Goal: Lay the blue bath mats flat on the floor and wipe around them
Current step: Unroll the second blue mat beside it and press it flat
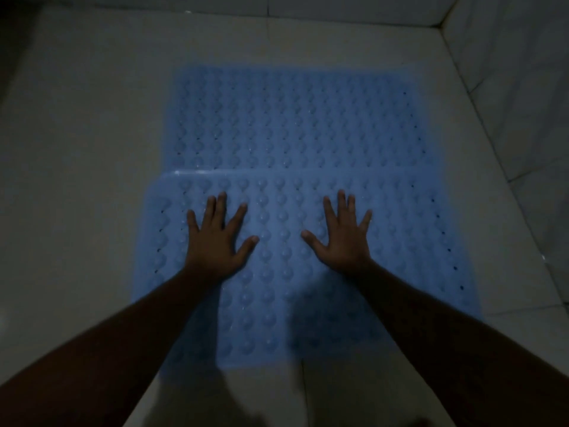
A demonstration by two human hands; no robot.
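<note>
Head view: I am looking down at a pale tiled floor [77, 180] in dim light, with two blue bath mats laid on it. The far mat [292, 118] lies flat toward the back of the floor, its surface covered in rows of round bumps and small dark holes. The near mat [277, 272] lies closer to me, and its far edge overlaps the near edge of the far mat, showing as a bright raised line across the width. The near mat sits slightly further left than the far one.

My left hand [215, 241] rests palm down on the left half of the near mat, fingers spread wide and flat; its grip is fully open and holds nothing. My right hand [341, 238] rests the same way on the right half, fingers splayed, grip open and empty, pressing on the bumpy surface. The two thumbs point toward each other with a stretch of mat between them. Both bare forearms reach in from the bottom corners of the frame.

A tiled wall [508, 87] rises on the right and another along the back, meeting in the upper right corner.
</note>
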